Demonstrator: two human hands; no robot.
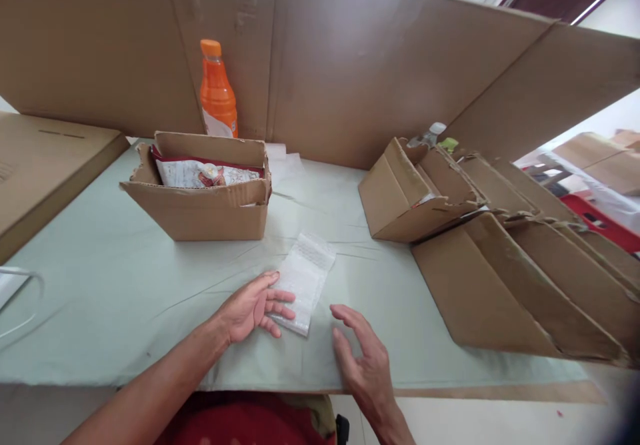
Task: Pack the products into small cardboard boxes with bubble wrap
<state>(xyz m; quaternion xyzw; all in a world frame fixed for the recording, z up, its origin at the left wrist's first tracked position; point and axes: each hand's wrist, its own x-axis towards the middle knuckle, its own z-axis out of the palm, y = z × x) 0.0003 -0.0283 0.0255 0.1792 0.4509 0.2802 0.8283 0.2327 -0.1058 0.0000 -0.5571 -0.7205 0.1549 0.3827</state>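
Note:
A clear bubble-wrap pouch lies flat on the pale green tabletop, slightly slanted. My left hand is at the pouch's left edge, palm turned up and inward, its fingers spread and partly over the pouch; whether they touch it I cannot tell. On the other side, my right hand stands apart from the pouch near the table's front edge, thumb and fingers parted with nothing between them. Behind my left hand is an open cardboard box holding white and red printed packets.
An orange bottle stands behind that box, against a tall cardboard screen. Several open cardboard bins line the right side. A large flat carton is at the left, with a white cable near it.

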